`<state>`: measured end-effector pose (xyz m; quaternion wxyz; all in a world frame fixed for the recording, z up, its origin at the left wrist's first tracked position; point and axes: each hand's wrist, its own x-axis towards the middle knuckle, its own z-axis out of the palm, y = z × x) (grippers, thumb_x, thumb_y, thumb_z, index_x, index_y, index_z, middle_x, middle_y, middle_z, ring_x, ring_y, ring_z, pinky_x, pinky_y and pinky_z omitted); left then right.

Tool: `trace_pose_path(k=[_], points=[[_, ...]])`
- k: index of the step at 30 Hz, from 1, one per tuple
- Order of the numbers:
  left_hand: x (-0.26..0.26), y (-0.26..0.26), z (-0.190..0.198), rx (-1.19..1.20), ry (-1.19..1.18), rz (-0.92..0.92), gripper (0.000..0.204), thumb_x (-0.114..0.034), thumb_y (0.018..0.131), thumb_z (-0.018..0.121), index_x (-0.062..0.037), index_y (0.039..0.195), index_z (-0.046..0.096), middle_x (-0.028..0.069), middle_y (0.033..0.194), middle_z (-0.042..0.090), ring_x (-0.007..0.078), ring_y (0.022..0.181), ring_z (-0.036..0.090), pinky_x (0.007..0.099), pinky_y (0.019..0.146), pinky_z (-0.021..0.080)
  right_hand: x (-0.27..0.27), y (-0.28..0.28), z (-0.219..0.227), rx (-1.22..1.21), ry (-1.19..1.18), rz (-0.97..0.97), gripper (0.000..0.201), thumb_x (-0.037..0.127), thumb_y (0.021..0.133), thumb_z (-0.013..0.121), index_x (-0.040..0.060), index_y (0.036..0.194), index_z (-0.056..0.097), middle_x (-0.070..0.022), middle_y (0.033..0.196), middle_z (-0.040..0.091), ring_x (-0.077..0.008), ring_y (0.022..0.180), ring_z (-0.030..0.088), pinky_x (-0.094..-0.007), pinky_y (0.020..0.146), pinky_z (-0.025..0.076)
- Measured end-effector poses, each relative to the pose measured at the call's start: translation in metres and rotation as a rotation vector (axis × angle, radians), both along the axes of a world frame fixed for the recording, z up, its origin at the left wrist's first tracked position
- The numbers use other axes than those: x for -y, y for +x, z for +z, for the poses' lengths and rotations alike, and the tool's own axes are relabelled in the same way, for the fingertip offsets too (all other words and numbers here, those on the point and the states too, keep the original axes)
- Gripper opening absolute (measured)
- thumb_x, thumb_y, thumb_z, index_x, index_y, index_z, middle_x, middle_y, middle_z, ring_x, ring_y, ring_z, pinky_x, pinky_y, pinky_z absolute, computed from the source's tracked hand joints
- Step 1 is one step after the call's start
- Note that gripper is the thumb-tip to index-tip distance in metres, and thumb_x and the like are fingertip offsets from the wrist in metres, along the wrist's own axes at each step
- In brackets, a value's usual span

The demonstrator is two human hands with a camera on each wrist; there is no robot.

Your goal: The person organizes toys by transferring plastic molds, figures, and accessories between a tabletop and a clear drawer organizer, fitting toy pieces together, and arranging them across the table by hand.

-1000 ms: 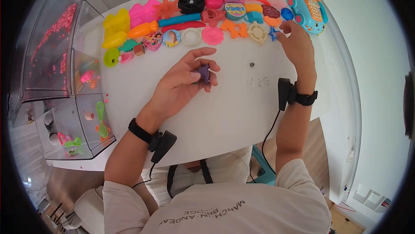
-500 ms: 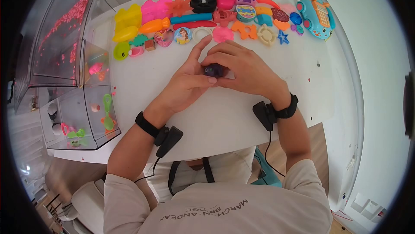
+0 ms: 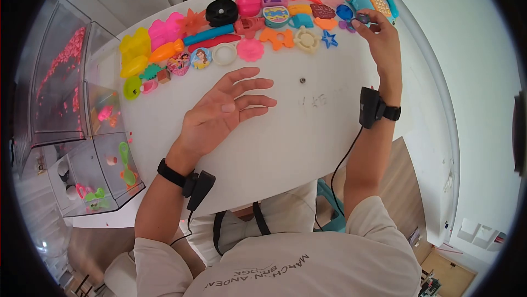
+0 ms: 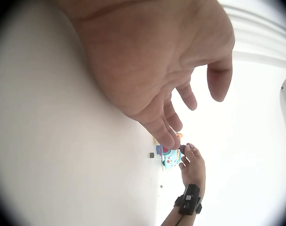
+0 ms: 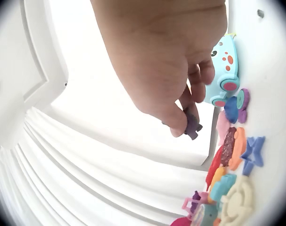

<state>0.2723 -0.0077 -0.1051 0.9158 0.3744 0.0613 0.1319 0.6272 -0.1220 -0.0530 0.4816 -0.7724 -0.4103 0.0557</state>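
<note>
My right hand (image 3: pixel 382 47) pinches a small dark purple toy figure (image 5: pixel 193 126) between thumb and fingertips. It holds the figure above the right end of the toy rows, close to the light-blue toy telephone (image 3: pixel 379 1). Just below the figure lie a purple-and-teal round toy (image 5: pixel 244 100) and a blue round piece (image 5: pixel 231 110). Over the middle of the white table, my left hand (image 3: pixel 217 110) holds nothing, its fingers spread and loosely extended. The left wrist view shows its palm side, with the right hand and telephone farther off.
Rows of colourful toys line the table's (image 3: pixel 263 149) far side, including a blue star (image 3: pixel 329 39), a cream ring-shaped piece (image 3: pixel 306 40) and a black round piece (image 3: pixel 222 12). Clear plastic bins (image 3: pixel 104 176) with small toys stand at the left. A small metal dot (image 3: pixel 302 80) lies mid-table.
The purple figure was in the left hand, then both hands met around it. Now the right hand has carried it off to the far right, and the left fingers have opened out.
</note>
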Motion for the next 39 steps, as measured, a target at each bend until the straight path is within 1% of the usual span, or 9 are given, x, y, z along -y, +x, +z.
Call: trace_pose_path(k=[2,6,8,12,14,21,23,29,39], points=[[0.000,0.000,-0.001,-0.012,-0.001,-0.006,0.080,-0.028,0.086,0.064,-0.0030,0.155,0.034,0.0249,0.154,0.043,0.0391,0.133,0.054,0.0454,0.116,0.040,0.003,0.001,-0.001,0.172,-0.282,-0.136,0.029,0.023,0.089,0.077,0.0077,0.114,0.073,-0.0033,0.095,0.072,-0.0138,0.086,0.067,-0.0288,0.078,0.051],[0.000,0.000,-0.004,-0.004,0.008,-0.008,0.080,-0.030,0.085,0.064,-0.0026,0.154,0.035,0.0245,0.152,0.045,0.0380,0.130,0.056,0.0457,0.113,0.043,0.009,0.003,-0.007,0.170,-0.430,-0.218,0.028,0.025,0.087,0.077,0.0110,0.112,0.075,-0.0045,0.095,0.072,-0.0168,0.083,0.067,-0.0306,0.077,0.051],[0.000,0.000,-0.005,-0.010,0.007,-0.008,0.081,-0.031,0.085,0.064,-0.0024,0.154,0.035,0.0243,0.151,0.046,0.0379,0.129,0.057,0.0457,0.112,0.044,0.013,0.007,-0.009,0.267,-0.593,-0.238,0.028,0.014,0.085,0.073,0.0109,0.113,0.074,-0.0067,0.098,0.072,-0.0198,0.086,0.067,-0.0323,0.078,0.052],[-0.001,-0.001,-0.005,-0.023,0.019,-0.008,0.082,-0.032,0.084,0.064,-0.0015,0.154,0.035,0.0237,0.149,0.048,0.0373,0.126,0.059,0.0456,0.108,0.047,0.018,0.016,-0.021,0.369,-0.502,-0.118,0.032,0.003,0.082,0.069,0.0095,0.113,0.074,-0.0079,0.100,0.072,-0.0210,0.089,0.066,-0.0333,0.080,0.052],[-0.002,-0.001,-0.005,-0.026,0.020,-0.005,0.082,-0.033,0.084,0.065,-0.0013,0.154,0.035,0.0235,0.148,0.048,0.0371,0.125,0.059,0.0454,0.107,0.048,0.015,0.015,-0.022,0.340,-0.422,0.028,0.034,-0.002,0.080,0.067,0.0068,0.112,0.073,-0.0096,0.100,0.072,-0.0226,0.092,0.066,-0.0337,0.083,0.053],[-0.003,-0.002,-0.004,-0.033,0.022,-0.013,0.080,-0.034,0.085,0.064,-0.0007,0.153,0.036,0.0220,0.143,0.051,0.0362,0.121,0.061,0.0463,0.102,0.051,0.009,0.009,-0.021,0.339,-0.434,0.065,0.029,-0.004,0.082,0.067,0.0026,0.110,0.071,-0.0088,0.100,0.073,-0.0221,0.090,0.066,-0.0341,0.085,0.053],[-0.003,-0.002,-0.006,-0.034,0.018,-0.016,0.080,-0.034,0.085,0.064,-0.0007,0.153,0.036,0.0216,0.142,0.052,0.0359,0.120,0.061,0.0465,0.102,0.051,0.005,0.016,-0.026,0.504,-0.337,0.180,0.027,-0.006,0.085,0.066,0.0020,0.110,0.069,-0.0079,0.101,0.074,-0.0216,0.093,0.069,-0.0334,0.087,0.054],[-0.002,-0.002,-0.006,-0.021,0.012,-0.015,0.078,-0.034,0.086,0.063,-0.0006,0.152,0.037,0.0207,0.139,0.053,0.0342,0.116,0.062,0.0470,0.100,0.052,-0.005,0.009,-0.031,0.387,-0.191,0.160,0.029,-0.011,0.090,0.061,0.0023,0.115,0.065,-0.0081,0.103,0.074,-0.0225,0.102,0.073,-0.0335,0.093,0.056],[-0.002,-0.002,-0.004,-0.023,0.024,-0.012,0.077,-0.034,0.086,0.063,-0.0002,0.151,0.038,0.0202,0.137,0.054,0.0328,0.113,0.062,0.0472,0.098,0.052,-0.009,0.007,-0.032,0.320,-0.200,0.159,0.033,-0.009,0.092,0.061,0.0035,0.122,0.064,-0.0087,0.111,0.073,-0.0232,0.107,0.071,-0.0341,0.095,0.055]])
